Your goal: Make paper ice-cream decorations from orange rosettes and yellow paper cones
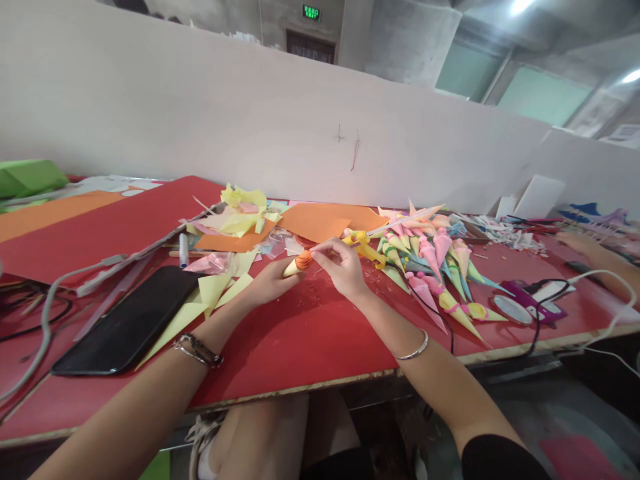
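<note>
Orange-topped cone, frame centre, sits clasped in left grip, lower end hidden there; right grip at its top, pinching or not, cannot tell.

on the left we see a black phone lying flat on the red table, with a grey cable curving beside it. a whitish partition stands behind the table; over its top we make out a lit green exit sign above a dark opening. at upper right we notice greenish panels and a bright ceiling light.
</note>
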`<state>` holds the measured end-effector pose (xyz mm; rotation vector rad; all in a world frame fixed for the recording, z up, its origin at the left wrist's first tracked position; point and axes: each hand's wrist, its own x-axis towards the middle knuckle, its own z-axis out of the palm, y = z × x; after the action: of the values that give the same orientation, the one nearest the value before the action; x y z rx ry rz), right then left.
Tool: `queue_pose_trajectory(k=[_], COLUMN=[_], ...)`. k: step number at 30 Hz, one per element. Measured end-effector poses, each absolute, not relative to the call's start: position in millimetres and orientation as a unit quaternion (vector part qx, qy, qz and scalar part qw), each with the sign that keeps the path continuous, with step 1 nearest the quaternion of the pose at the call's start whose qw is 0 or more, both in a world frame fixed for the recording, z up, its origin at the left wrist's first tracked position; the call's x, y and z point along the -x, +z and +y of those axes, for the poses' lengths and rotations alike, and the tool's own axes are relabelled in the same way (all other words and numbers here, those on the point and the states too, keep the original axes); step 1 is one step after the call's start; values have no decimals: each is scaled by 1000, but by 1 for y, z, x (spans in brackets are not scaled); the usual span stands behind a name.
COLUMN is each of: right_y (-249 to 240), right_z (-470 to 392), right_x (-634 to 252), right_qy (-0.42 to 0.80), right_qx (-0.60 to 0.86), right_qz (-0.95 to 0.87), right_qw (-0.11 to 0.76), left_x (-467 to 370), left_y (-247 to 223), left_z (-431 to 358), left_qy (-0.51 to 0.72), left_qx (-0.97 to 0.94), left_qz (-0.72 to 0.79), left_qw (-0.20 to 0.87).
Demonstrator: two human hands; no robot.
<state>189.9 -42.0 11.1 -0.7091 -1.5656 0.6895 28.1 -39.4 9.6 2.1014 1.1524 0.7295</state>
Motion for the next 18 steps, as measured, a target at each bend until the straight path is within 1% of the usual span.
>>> queue_pose_trajectory(k=[5, 12, 18], right_y=[12, 10, 12], right_z=[-42, -41, -43], right_x=[-190, -189, -189], right_qy=[312, 302, 322], right_qx=[318, 343, 302], right_qz=[-668, -664, -677], right_qw=[596, 592, 589], left_x=[-29, -29, -28], left_y=[11, 12, 13], left_z=[-41, -40, -41], left_qy=[272, 269, 270], left_qx=[-789, -787, -780], left_qz=[447, 447, 449], left_qw=[322, 330, 342])
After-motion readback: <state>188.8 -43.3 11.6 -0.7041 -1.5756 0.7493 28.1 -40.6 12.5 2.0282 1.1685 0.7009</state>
